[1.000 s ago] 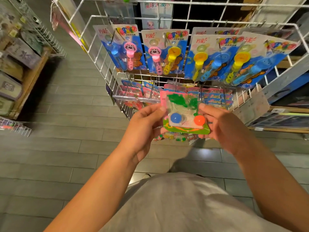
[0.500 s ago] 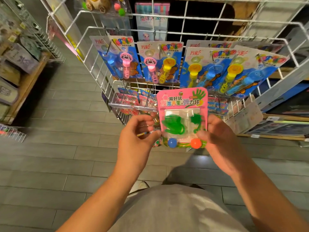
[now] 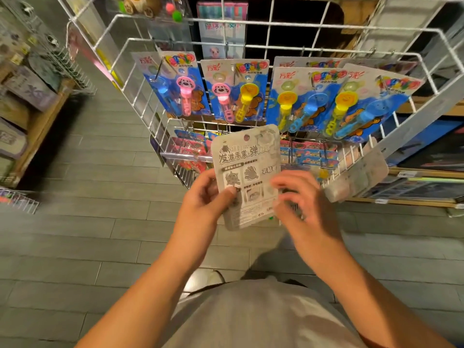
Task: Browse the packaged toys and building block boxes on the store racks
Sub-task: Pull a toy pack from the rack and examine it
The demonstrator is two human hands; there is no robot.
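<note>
White wire toy rack [image 3: 253,43] behind; flat grey-backed cardboard toy pack [image 3: 247,177] now flipped printed-back-up, pinched by left hand [image 3: 206,199]; blurred right hand [image 3: 298,199] perhaps regrasping; inspection continuing.

Toy card back [image 3: 247,177]: grey with black print. Bubble wand packs [image 3: 238,90]: blue cards; pink, yellow and blue wands. Wire rack [image 3: 251,26]: white. Floor [image 3: 100,234]: grey tiles.

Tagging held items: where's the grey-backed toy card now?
Head view, centre: the toy card is held between the left hand and right hand, before the wire rack.
</note>
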